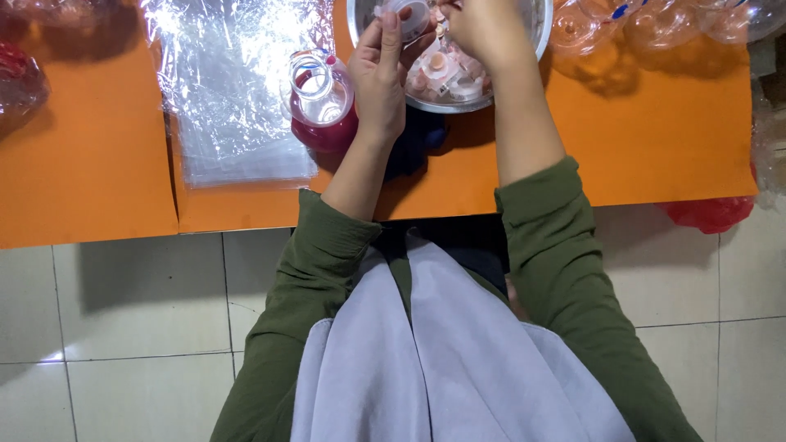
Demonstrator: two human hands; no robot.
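The left hand pinches a small round white cap over the steel bowl of small plastic parts; the right hand reaches into the bowl, its grip hidden. A clear jar of red liquid stands just left, beside stacked plastic bags on the orange table.

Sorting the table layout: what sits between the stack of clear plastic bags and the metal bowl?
In the head view, a clear bottle with red liquid, beside the left hand.
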